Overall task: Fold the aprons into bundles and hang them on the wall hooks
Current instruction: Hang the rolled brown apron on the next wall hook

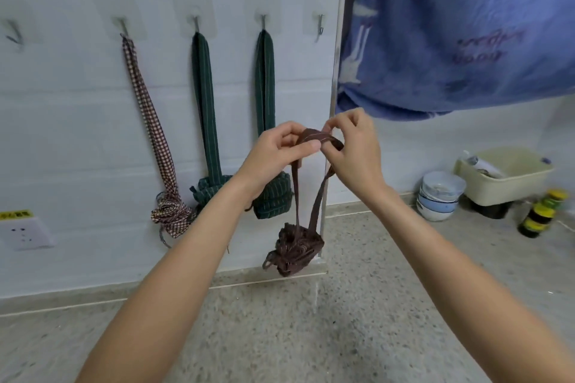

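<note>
Head view: my two hands hold up a brown apron bundle.
My left hand [277,149] and right hand [351,149] pinch its strap loop [317,137], fingers curled round it; the brown apron bundle [297,253] hangs below, near the empty wall hook [320,28].

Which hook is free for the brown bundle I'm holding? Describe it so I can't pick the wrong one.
On the white wall is a row of hooks; three in the middle carry a checked bundle and two green bundles. Take the bare hook at the row's right end, beside the wall's edge strip, nearest your hands.
</note>
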Demonstrator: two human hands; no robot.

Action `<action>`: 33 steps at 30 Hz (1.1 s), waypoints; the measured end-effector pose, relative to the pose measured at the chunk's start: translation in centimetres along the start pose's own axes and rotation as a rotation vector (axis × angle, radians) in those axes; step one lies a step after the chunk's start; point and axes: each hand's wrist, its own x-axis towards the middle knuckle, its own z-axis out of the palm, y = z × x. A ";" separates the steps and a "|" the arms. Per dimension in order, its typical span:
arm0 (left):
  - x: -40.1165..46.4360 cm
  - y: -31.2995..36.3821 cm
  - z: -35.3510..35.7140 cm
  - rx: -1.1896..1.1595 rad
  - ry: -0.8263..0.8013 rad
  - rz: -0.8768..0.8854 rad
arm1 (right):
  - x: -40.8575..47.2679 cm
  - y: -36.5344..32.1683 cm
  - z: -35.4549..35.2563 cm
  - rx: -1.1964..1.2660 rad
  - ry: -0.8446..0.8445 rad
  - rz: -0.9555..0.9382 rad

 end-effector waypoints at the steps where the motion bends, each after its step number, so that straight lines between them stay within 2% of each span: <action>1: 0.8 0.1 0.1 0.011 0.000 0.006 | 0.8 0.2 -0.2 0.143 -0.043 0.095; 4: 3.3 0.2 0.3 0.113 0.097 0.016 | 3.4 -0.2 -1.5 0.711 -0.160 0.425; 6: 5.0 0.3 0.0 0.136 0.186 0.065 | 5.0 -0.1 -2.3 0.798 -0.189 0.432; 10: 7.3 1.3 -1.0 0.029 0.283 0.309 | 7.9 -0.1 -3.7 0.872 -0.247 0.324; 12: 8.7 2.1 -1.4 -0.021 0.326 0.387 | 9.7 -0.3 -4.3 0.826 -0.199 0.231; 14: 10.6 2.6 -1.9 0.046 0.417 0.444 | 11.7 -0.4 -4.4 0.698 -0.072 0.111; 17: 13.3 3.1 -2.7 0.362 0.624 0.598 | 14.3 -0.3 -3.8 0.416 0.097 -0.015; 20: 15.3 3.4 -2.8 0.675 0.715 0.627 | 16.2 -0.3 -3.0 0.207 0.216 -0.040; 24: 16.3 3.4 -3.0 0.822 0.659 0.622 | 17.2 0.0 -1.9 0.207 0.246 -0.012; 30: 16.0 0.8 -2.3 0.710 0.495 0.557 | 15.3 1.7 0.1 0.179 0.151 -0.014; 33: 15.5 0.3 -1.6 0.651 0.492 0.516 | 14.4 1.7 0.2 0.221 0.115 0.003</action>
